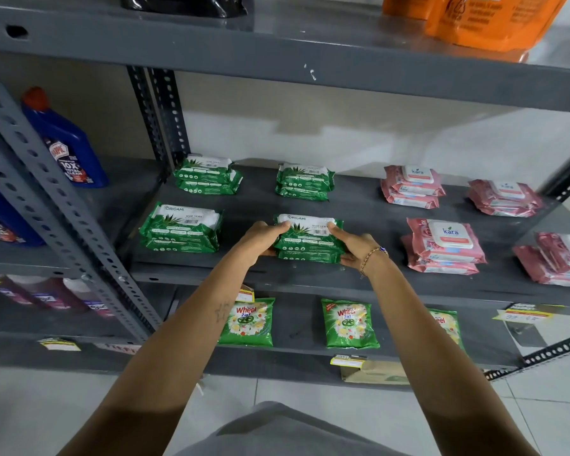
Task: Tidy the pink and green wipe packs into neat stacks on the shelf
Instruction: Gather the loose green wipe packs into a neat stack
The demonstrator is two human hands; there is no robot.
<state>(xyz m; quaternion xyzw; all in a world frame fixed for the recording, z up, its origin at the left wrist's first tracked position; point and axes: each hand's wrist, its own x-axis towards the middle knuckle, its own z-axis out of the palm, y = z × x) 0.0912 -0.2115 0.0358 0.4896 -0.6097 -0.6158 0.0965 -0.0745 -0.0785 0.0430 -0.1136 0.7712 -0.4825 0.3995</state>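
On the grey middle shelf (369, 209), green wipe packs lie in several short stacks: back left (208, 176), back middle (305, 182), front left (181, 228) and front middle (310, 238). My left hand (260, 240) grips the left end of the front middle green stack and my right hand (354, 246) grips its right end. Pink wipe packs form stacks to the right: back (412, 187), far back right (504, 199), front (443, 246) and far front right (560, 260), partly cut off by the frame edge.
Blue cleaner bottles (63, 143) stand on the neighbouring shelf at left behind a perforated grey upright (63, 205). Green detergent pouches (247, 322) lie on the lower shelf. Orange packs (484, 18) sit on the top shelf. A cardboard piece (372, 373) lies below.
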